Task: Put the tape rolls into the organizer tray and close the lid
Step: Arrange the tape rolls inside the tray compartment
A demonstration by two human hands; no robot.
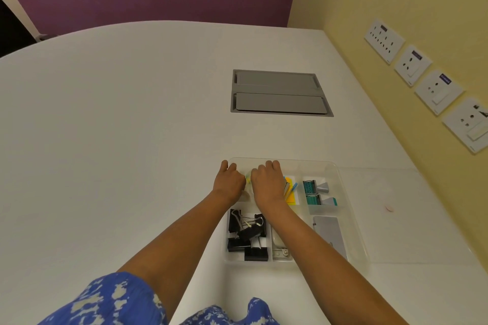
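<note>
The white table [118, 126] is carrying a clear plastic organizer tray [351, 219]. Both forearms are covering its middle compartments. The left hand [229, 181] and right hand [268, 181], fingers curled, are hiding a small pale tape roll [248, 176] in the far-left compartment; their grip cannot be judged. Black binder clips [247, 235] are lying nearer.

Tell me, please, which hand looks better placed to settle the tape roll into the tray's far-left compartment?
Probably the right hand: it sits over the organizer tray beside the tape roll, while the left hand rests at the tray's outer edge.
</note>
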